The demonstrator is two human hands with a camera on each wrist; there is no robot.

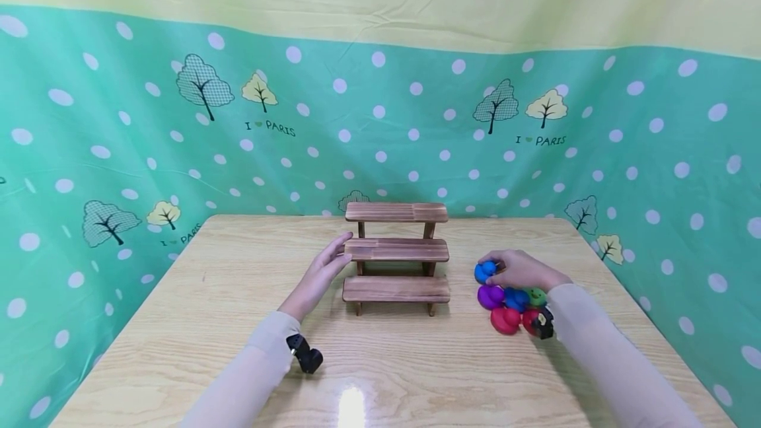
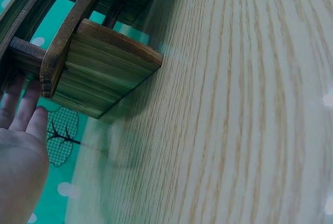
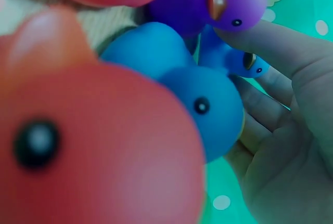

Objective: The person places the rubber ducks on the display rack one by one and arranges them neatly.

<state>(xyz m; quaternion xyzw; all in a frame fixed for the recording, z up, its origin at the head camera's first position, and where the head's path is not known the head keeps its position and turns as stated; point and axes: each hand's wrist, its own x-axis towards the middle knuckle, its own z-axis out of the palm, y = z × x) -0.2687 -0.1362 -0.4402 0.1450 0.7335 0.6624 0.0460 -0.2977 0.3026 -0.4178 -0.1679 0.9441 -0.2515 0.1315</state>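
Right grip (image 1: 526, 271) is narrowed around a blue toy duck (image 1: 484, 273) beside the purple duck (image 1: 491, 296) on the tabletop (image 1: 226, 322), left grip (image 1: 317, 276) extended by the three-tier stand (image 1: 396, 289); grasping is apparently underway, and a clear lift is called for

Bkgd: a slightly creased fabric curtain, green w/ white polka dots below & pale yellow above (image 1: 380, 84), is hanging behind & at both sides of a pale wood-grain tabletop (image 1: 250, 256). Checked green trees (image 1: 205, 84) & yellow trees (image 1: 258, 90) are repeating w/ "PARIS" lettering (image 1: 270, 129). Nr. front ctr., a white glare patch (image 1: 351, 407) is reflecting.
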